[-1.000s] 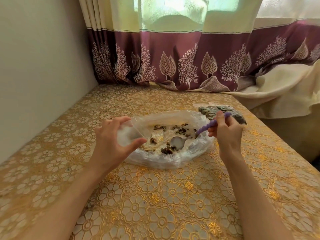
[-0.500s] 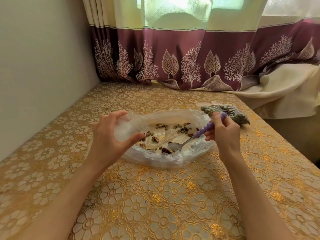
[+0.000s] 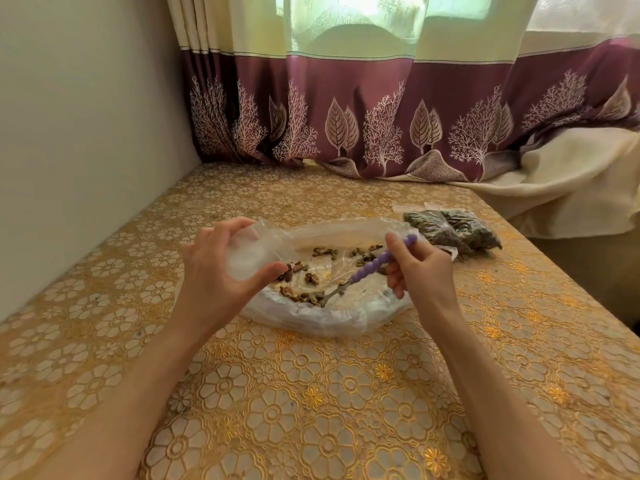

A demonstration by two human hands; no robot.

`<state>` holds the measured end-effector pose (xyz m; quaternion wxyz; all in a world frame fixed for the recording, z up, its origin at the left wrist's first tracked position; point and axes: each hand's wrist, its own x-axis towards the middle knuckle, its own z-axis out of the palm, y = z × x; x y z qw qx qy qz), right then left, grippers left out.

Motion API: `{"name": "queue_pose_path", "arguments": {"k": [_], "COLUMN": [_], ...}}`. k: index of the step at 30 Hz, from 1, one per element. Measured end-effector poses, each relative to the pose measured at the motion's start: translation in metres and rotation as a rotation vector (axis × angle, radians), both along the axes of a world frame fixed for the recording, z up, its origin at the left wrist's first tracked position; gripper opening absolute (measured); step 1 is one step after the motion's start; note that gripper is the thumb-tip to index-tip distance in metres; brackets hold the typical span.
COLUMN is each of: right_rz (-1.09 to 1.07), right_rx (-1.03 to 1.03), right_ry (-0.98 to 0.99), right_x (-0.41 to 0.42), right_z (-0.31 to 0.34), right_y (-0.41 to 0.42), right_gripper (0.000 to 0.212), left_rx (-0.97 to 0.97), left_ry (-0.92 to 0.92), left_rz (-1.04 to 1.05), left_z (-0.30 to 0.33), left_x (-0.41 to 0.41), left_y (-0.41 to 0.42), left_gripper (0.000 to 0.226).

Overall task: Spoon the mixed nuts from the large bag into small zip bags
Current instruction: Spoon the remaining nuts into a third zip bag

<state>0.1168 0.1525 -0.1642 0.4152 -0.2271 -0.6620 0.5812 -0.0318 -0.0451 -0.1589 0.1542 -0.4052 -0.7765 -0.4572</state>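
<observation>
A large clear plastic bag (image 3: 325, 317) lies spread open near the middle of a table covered in a gold floral cloth (image 3: 311, 410), a thin scatter of mixed nuts (image 3: 304, 296) resting on its inner surface. The metal bowl of a spoon (image 3: 367, 271) with a beaded purple handle dips into the nuts at the bag's near side, its tip half buried among the pieces. The right hand (image 3: 419, 271) grips the handle high up, thumb and fingers curled round it, the handle's end poking out above the thumb. The left hand (image 3: 221, 275) holds a small clear zip bag (image 3: 252, 251) over the large bag's left edge, the thumb below and the fingers curved over the top, pinching it so its mouth faces the nuts; whether anything lies inside the small bag cannot be told through the cloudy plastic. Just beyond the right hand, at the table's far right edge, lie two filled zip bags (image 3: 453, 230) of dark contents, side by side and touching. A plain wall (image 3: 86, 116) runs along the left of the table, and a cream and maroon curtain (image 3: 381, 116) printed with trees and leaves hangs behind it, with a cream cloth (image 3: 571, 181) draped at the right.
</observation>
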Motion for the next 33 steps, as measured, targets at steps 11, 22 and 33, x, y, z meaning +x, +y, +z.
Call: {"name": "queue_pose_path", "arguments": {"k": [11, 22, 33], "right_rz": [-0.080, -0.243, 0.028], "right_rx": [-0.128, -0.059, 0.018], "right_ry": [-0.023, 0.217, 0.334], "right_x": [0.001, 0.002, -0.011], "right_z": [0.002, 0.011, 0.021], "right_y": [0.003, -0.004, -0.051], "right_gripper": [0.038, 0.034, 0.031], "left_rx": [-0.032, -0.236, -0.131], "left_ry": [0.036, 0.180, -0.024], "left_rz": [-0.006, 0.011, -0.038], "left_z": [0.002, -0.006, -0.007], "left_x": [0.001, -0.004, 0.003], "left_y": [-0.001, 0.003, 0.011], "left_gripper": [0.079, 0.098, 0.108]}}
